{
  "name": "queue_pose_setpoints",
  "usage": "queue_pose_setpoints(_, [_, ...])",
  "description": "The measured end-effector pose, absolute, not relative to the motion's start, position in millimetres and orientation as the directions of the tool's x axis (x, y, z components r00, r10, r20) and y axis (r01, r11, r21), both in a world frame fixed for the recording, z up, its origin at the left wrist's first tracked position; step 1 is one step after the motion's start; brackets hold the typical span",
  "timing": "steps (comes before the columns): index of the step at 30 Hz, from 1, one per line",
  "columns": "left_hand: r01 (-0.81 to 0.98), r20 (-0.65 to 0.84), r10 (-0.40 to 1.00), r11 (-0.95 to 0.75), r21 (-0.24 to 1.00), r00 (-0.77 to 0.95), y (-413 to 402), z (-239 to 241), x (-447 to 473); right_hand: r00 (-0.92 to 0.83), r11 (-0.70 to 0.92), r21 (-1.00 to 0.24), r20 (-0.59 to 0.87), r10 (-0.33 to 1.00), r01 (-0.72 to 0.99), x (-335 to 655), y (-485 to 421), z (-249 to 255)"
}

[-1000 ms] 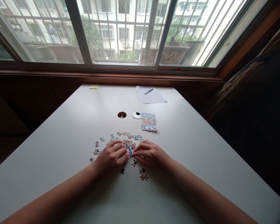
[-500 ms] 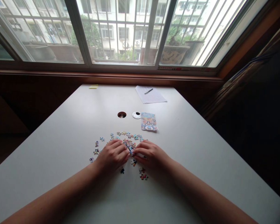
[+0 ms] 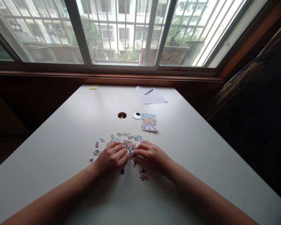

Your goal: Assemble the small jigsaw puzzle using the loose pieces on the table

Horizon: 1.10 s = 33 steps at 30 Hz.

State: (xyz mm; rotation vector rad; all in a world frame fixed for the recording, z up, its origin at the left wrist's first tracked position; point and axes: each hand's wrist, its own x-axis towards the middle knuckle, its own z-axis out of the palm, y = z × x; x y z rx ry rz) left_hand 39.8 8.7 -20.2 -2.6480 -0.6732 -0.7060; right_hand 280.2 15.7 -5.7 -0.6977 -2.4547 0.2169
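A partly joined patch of jigsaw puzzle [image 3: 129, 145] lies on the white table between my two hands. My left hand [image 3: 114, 156] is closed at the patch's left side, its fingertips partly hidden behind the knuckles. From the right, my right hand [image 3: 151, 154] pinches at the near edge of the patch, where a small dark-and-blue puzzle piece [image 3: 130, 153] shows between the fingertips of both hands. Loose puzzle pieces [image 3: 102, 139] form a rough ring around them. Nearer to me lie a dark piece [image 3: 122, 171] and a reddish cluster [image 3: 144, 177].
Beyond the pieces lies a colourful picture sheet [image 3: 149, 122], beside a round silver cover [image 3: 137, 116] and a cable hole [image 3: 122, 115]. Paper sheets [image 3: 151, 97] with a pen [image 3: 149, 91] lie farther back. Yellow sticky notes [image 3: 93, 87] are at the far left edge, below a barred window.
Both hands stay almost in place, with only a slight shift of the fingers at the patch's near edge. The other things lie as before.
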Motion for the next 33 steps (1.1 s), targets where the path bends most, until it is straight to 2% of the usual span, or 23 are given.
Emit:
queue_pose_setpoints(14, [0.486,0.559,0.273,-0.830,-0.275,0.783,3.2,-19.0,42.0,-0.699,0.843,-0.306,0.471,0.538,0.443,280.1,15.0,-6.2])
queue_pose_setpoints(26, [0.494,0.587,0.280,-0.835,-0.240,0.759,1.9,-18.6,43.4,-0.714,0.838,-0.307,0.440,0.545,0.451,282.2,15.2,-6.3])
queue_pose_setpoints(33, [0.498,0.577,0.277,-0.825,-0.267,0.768,1.8,-19.6,43.0,-0.731,0.853,-0.278,0.439,0.522,0.441,281.9,16.3,-10.5])
